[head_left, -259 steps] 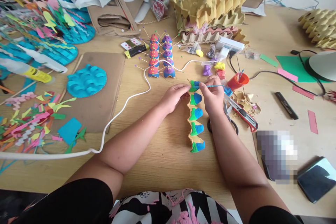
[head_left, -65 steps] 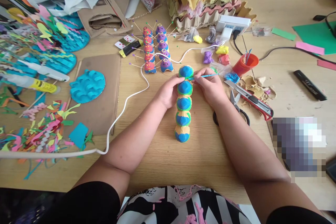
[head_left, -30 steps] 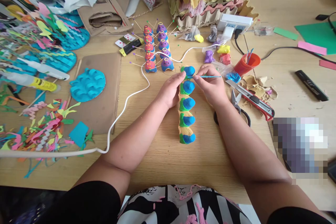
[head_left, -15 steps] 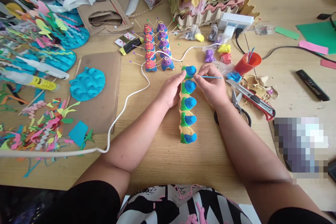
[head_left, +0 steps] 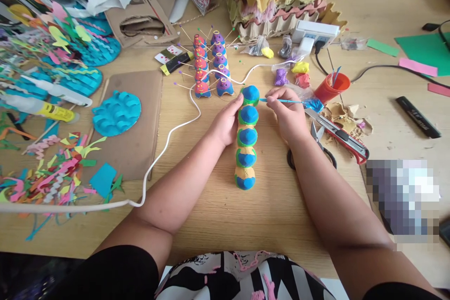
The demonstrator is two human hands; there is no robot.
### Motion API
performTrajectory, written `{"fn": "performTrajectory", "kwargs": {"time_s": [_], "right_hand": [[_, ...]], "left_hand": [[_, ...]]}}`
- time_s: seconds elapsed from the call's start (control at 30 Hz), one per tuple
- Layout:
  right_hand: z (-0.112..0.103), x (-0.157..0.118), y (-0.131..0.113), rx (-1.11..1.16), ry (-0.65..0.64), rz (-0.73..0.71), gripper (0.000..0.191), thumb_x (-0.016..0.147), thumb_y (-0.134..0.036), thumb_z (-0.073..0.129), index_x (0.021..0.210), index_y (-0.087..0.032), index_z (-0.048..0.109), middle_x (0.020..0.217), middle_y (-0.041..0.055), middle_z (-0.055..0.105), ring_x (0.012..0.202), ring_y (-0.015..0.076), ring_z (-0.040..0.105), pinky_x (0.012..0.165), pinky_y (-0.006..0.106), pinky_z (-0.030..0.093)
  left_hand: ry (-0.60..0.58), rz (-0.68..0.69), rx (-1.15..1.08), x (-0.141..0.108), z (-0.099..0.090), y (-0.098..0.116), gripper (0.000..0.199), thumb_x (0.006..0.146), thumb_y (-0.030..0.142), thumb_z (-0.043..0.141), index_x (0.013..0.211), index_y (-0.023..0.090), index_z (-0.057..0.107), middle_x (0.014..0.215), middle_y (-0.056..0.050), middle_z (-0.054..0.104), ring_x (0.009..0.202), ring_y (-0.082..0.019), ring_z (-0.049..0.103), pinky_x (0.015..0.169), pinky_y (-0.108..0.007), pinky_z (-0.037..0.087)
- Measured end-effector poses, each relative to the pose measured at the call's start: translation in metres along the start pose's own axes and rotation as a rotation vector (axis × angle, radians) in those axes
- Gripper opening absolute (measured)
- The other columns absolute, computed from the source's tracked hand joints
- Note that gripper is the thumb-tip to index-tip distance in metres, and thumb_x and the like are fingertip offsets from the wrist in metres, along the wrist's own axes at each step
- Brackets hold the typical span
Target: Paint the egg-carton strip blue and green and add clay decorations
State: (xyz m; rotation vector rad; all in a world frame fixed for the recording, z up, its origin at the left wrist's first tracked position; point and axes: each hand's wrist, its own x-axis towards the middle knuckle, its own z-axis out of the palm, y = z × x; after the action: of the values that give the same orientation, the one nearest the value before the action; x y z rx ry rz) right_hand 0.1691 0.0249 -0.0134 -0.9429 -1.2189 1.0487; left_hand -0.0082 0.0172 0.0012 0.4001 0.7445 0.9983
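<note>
A strip of egg-carton cups [head_left: 247,137], coated in blue and green on a tan base, runs lengthwise in front of me. My left hand [head_left: 227,121] grips its far left side, thumb near the top cup. Between the fingertips of my right hand [head_left: 286,108] is a thin blue stick tool [head_left: 288,101], its tip at the right edge of the top cup. Beyond the hands stand a red row of cups [head_left: 201,64] and a purple row [head_left: 220,63], both with pins sticking out.
A white cable [head_left: 168,136] crosses the table at the left. Scissors [head_left: 317,143] and a box cutter [head_left: 339,133] lie beside my right forearm. A red cup [head_left: 332,87] and a power strip [head_left: 315,32] stand behind. Paper scraps [head_left: 58,171] cover the left.
The strip has turned so its blue tops face up more, and it has shifted slightly left. My right hand has moved a little right, with the tool tip now at the cup's edge.
</note>
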Motion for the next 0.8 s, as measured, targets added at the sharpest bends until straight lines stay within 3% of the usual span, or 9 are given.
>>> {"fn": "performTrajectory", "kwargs": {"time_s": [0.2, 0.4, 0.8], "right_hand": [[0.002, -0.002, 0.001, 0.053, -0.094, 0.078, 0.04, 0.081, -0.057, 0.094, 0.084, -0.025, 0.069, 0.104, 0.0015, 0.079, 0.102, 0.0194, 0.072, 0.102, 0.038, 0.057], [0.004, -0.003, 0.004, 0.084, -0.085, 0.07, 0.042, 0.082, -0.06, 0.093, 0.087, -0.026, 0.069, 0.1, -0.0001, 0.079, 0.097, 0.0171, 0.072, 0.098, 0.036, 0.058], [0.006, -0.002, 0.004, 0.048, -0.087, 0.032, 0.044, 0.081, -0.062, 0.094, 0.084, -0.025, 0.069, 0.093, -0.0008, 0.076, 0.09, 0.0161, 0.07, 0.093, 0.034, 0.059]], "left_hand": [[-0.008, -0.126, -0.08, -0.002, 0.001, 0.008, 0.039, 0.108, 0.058, 0.06, 0.105, 0.021, 0.073, 0.065, 0.001, 0.072, 0.051, -0.016, 0.067, 0.053, -0.027, 0.055], [0.014, -0.235, -0.14, -0.006, 0.002, 0.012, 0.035, 0.104, 0.057, 0.064, 0.112, 0.025, 0.076, 0.063, -0.003, 0.073, 0.049, -0.022, 0.069, 0.051, -0.03, 0.053], [-0.007, -0.226, -0.177, -0.005, 0.004, 0.01, 0.032, 0.105, 0.053, 0.062, 0.112, 0.026, 0.078, 0.066, -0.004, 0.075, 0.052, -0.022, 0.07, 0.053, -0.029, 0.052]]}}
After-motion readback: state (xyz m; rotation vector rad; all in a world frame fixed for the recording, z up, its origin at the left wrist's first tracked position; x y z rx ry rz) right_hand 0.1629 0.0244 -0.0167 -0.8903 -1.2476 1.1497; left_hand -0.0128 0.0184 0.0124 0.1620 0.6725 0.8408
